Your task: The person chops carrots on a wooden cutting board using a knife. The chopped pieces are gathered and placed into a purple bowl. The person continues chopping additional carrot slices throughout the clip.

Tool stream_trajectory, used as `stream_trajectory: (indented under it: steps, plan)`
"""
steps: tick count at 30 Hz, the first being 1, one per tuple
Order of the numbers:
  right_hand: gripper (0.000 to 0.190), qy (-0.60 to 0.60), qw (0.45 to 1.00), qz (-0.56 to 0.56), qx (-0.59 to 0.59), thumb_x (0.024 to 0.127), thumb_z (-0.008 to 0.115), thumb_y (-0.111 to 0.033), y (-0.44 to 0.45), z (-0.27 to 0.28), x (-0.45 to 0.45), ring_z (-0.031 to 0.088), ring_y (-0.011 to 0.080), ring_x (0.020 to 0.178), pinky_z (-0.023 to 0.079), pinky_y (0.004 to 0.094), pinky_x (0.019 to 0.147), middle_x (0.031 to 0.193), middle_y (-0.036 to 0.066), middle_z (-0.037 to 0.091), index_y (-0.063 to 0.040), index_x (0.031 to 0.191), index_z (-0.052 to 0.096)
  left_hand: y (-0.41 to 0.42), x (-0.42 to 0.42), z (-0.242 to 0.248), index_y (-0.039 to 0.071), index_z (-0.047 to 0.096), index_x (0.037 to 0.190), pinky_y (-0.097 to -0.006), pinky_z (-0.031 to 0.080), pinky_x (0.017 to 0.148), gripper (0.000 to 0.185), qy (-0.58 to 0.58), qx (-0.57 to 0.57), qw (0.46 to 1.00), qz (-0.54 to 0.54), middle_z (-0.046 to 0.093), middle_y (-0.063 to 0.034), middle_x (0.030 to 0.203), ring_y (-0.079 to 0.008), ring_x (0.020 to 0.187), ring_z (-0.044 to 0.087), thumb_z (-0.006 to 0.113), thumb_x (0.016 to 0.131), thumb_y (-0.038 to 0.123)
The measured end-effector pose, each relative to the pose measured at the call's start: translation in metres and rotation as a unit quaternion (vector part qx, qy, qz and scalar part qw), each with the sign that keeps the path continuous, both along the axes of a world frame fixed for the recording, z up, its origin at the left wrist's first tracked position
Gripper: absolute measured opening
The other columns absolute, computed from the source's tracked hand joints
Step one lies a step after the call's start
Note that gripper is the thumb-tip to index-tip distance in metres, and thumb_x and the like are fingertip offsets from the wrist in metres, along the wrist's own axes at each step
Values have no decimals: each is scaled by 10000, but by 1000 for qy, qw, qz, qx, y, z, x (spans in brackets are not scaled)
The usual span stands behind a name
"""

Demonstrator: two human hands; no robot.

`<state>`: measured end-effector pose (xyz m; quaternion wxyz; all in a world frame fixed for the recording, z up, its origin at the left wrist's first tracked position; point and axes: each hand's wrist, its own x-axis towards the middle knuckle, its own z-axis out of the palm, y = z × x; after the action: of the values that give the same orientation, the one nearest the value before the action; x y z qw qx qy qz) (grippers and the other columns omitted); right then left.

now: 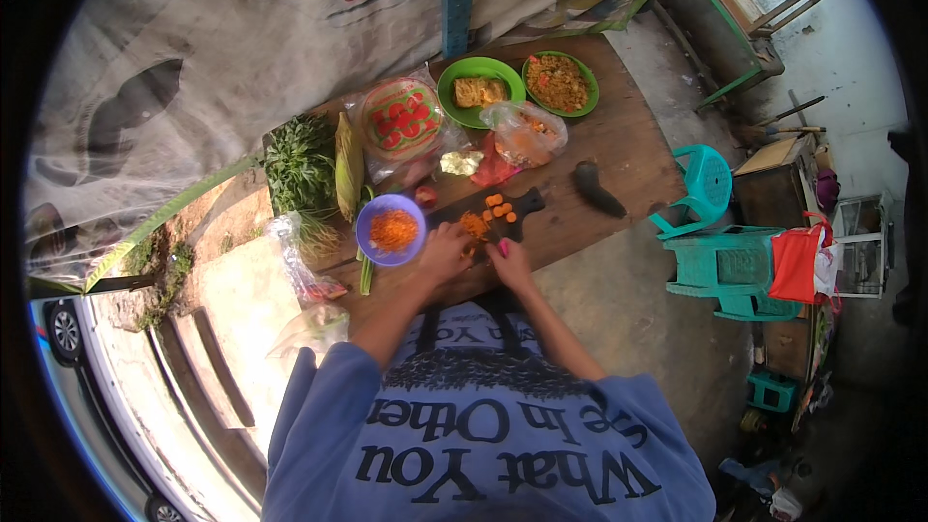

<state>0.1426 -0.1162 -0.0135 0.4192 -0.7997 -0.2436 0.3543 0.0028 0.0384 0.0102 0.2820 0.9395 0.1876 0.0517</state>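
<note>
My right hand grips a knife by its pink handle, the blade pointing over the dark cutting board. Beside it, my left hand rests at the board's near edge with fingers bent; bits of orange carrot lie by its fingertips, and what is under them is hidden. Finely cut carrot forms a small heap in front of the blade. Several thick carrot pieces sit farther up the board. Left of my left hand is a purple bowl of finely cut carrot.
Leafy greens, a corn cob in husk and a bagged round package lie left on the wooden table. Behind are green plates of food and a plastic bag. A dark elongated vegetable lies right; teal stools stand beyond.
</note>
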Motion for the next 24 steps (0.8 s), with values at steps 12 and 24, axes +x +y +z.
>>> stream_trajectory:
  steps: [12, 24]
  plan:
    - [548, -42, 992, 94, -79, 1084, 479, -433, -46, 13, -26, 671, 512, 896, 501, 557, 806, 878, 311, 693, 49, 912, 675, -1, 6, 2, 135, 776, 978, -466, 443, 978, 224, 21, 14, 1000, 8, 621, -68, 1180, -309, 1197, 529, 781, 784, 247]
    - [516, -163, 956, 180, -163, 1059, 476, -371, -49, 25, -34, 686, 505, 855, 532, 598, 814, 863, 310, 698, 26, 841, 722, -24, 3, 0, 115, 765, 988, -473, 448, 954, 252, 4, 12, 997, 70, 636, -68, 1167, -317, 1187, 535, 800, 792, 270]
